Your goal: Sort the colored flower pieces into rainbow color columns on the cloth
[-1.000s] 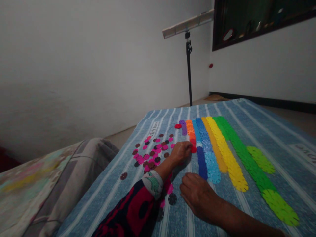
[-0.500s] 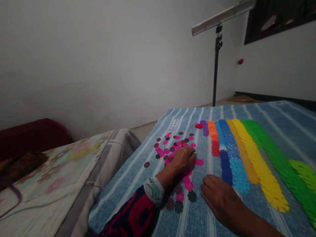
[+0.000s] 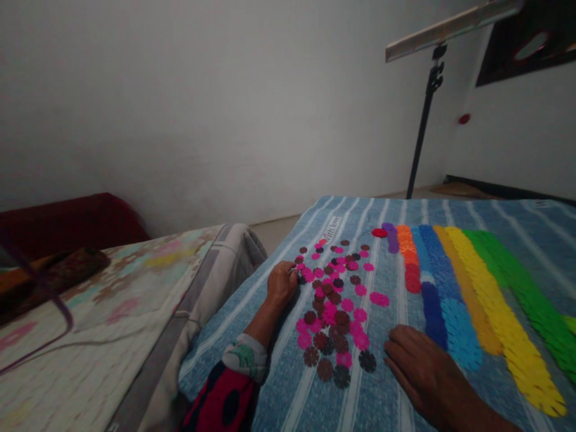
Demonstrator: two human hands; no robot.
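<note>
My left hand [image 3: 281, 283] rests on the blue striped cloth [image 3: 288, 384] at the left edge of a loose scatter of pink and brown flower-shaped discs [image 3: 335, 303], fingers curled around a small disc I can barely see. My right hand [image 3: 416, 366] lies flat, fingers together and extended, on the cloth just right of the scatter and beside the dark blue row [image 3: 432, 303]. Sorted rows run away from me: purple [image 3: 393, 237], orange and red [image 3: 409, 261], light blue [image 3: 459, 333], yellow [image 3: 508, 327] and green [image 3: 531, 300]. A single red disc [image 3: 378, 233] lies by the purple row.
A folded floral blanket [image 3: 90, 336] lies to the left of the cloth. A dark red cushion [image 3: 67, 222] sits against the white wall. A black stand [image 3: 420, 135] carrying a long bar rises behind the cloth. A dark framed window [image 3: 526, 45] is at the upper right.
My left hand has moved leftward from the red row, across the pink and brown discs, to their left edge. The view has swung left. My right hand has stayed on the cloth.
</note>
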